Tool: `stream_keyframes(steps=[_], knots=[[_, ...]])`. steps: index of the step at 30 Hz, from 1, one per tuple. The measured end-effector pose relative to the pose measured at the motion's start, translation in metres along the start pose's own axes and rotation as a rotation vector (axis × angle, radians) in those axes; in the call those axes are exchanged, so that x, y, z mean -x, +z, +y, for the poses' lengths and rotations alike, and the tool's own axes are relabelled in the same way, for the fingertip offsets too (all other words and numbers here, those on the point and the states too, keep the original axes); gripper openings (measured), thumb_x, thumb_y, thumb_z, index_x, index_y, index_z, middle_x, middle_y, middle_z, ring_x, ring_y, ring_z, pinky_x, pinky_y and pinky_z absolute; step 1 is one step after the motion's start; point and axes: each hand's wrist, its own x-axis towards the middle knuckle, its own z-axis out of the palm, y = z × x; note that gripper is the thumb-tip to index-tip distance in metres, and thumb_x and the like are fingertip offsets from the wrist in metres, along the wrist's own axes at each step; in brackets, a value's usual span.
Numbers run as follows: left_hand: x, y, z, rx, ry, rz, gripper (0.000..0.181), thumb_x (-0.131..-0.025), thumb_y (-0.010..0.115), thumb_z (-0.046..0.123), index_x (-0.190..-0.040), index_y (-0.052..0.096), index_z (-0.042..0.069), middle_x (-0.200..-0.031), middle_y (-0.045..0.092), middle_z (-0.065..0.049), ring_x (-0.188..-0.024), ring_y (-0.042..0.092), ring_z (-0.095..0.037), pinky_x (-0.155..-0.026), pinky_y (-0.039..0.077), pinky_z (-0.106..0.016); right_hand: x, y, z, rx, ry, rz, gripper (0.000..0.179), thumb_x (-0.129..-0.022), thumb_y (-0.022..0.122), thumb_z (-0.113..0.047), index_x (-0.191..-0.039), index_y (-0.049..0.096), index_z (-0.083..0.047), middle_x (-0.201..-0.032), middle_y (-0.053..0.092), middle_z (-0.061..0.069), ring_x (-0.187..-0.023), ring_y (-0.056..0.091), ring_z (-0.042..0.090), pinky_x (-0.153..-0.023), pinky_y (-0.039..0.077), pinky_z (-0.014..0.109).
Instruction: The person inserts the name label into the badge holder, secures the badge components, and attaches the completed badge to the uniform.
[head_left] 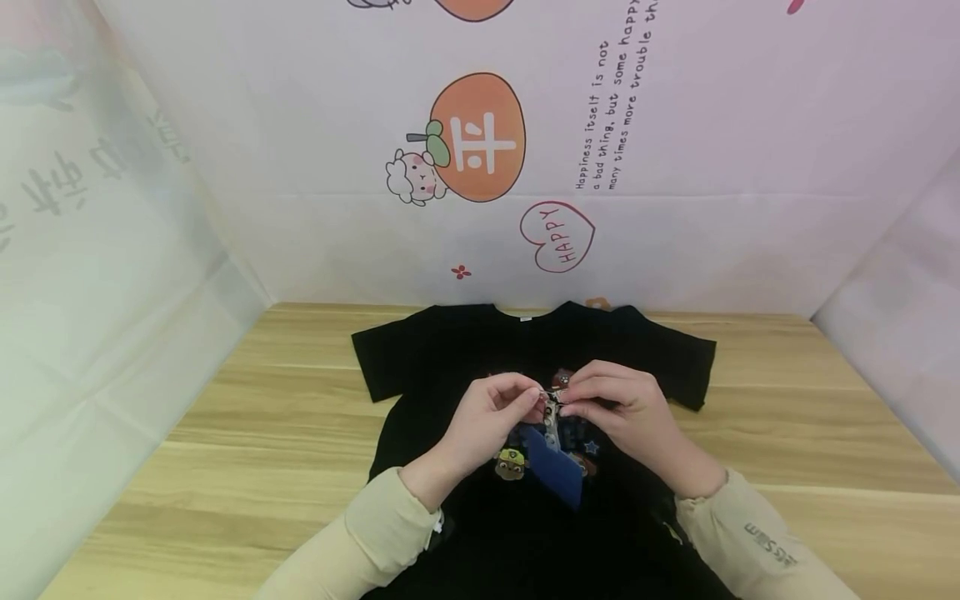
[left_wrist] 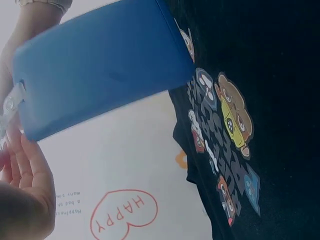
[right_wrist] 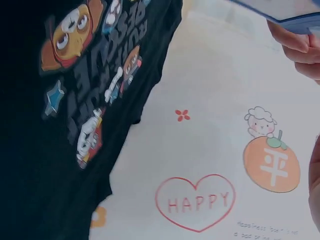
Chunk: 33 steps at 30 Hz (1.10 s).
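A blue card holder hangs tilted over the front of a black T-shirt. A clear strap with a snap passes through the slot at its end, with a small metallic clip at the top in the head view. My left hand pinches this top end from the left between thumb and fingertips. From the other side my right hand pinches the same end, fingertips close to the left ones. Fingers partly hide the clip. In the left wrist view the holder's plain blue face shows large.
The T-shirt lies spread on a wood-grain table, its neck toward the back. Cartoon dog heads, such as one in a yellow cap, are printed on its chest. A white printed cloth stands behind the table, with pale cloth at both sides.
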Motion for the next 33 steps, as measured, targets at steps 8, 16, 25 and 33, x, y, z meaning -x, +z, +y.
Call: stream_keyframes(steps=[8,16,25,33], knots=[[-0.001,0.003,-0.003,0.020,-0.061,-0.078,0.028,-0.100,0.045,0.011,-0.113,0.060,-0.009,-0.104,0.062,-0.028,-0.087,0.063,-0.009,-0.085,0.054,-0.026,-0.012,0.004,-0.002,0.167,-0.182,-0.012,0.024,-0.092,0.058,-0.023,-0.079,0.063,-0.004,-0.077,0.060,0.004,-0.071,0.052,0.010,-0.064,0.045,0.017],[0.004,0.002,-0.002,0.019,-0.070,-0.247,0.038,-0.103,0.038,0.023,-0.122,0.057,-0.005,-0.110,0.064,-0.026,-0.115,0.058,-0.023,-0.100,0.045,-0.029,-0.017,0.006,-0.004,0.248,-0.156,-0.030,0.028,-0.094,0.053,-0.028,-0.078,0.060,-0.008,-0.080,0.059,0.003,-0.080,0.050,0.015,-0.077,0.040,0.022],[0.006,0.005,-0.001,-0.001,-0.068,-0.323,0.035,-0.098,0.048,0.008,-0.132,0.049,-0.004,-0.113,0.064,-0.026,-0.080,0.064,-0.009,-0.075,0.049,-0.017,-0.012,0.005,-0.001,0.182,-0.016,-0.079,0.027,-0.095,0.052,-0.030,-0.079,0.060,-0.010,-0.082,0.059,0.001,-0.080,0.050,0.011,-0.068,0.040,0.020],[0.007,0.008,0.001,-0.033,-0.113,-0.327,0.032,-0.101,0.042,0.009,-0.130,0.052,0.000,-0.114,0.065,-0.022,-0.077,0.063,-0.004,-0.072,0.050,-0.017,-0.011,0.008,-0.001,0.151,0.023,-0.081,0.019,-0.091,0.059,-0.024,-0.079,0.063,-0.010,-0.079,0.059,0.002,-0.076,0.052,0.011,-0.069,0.043,0.016]])
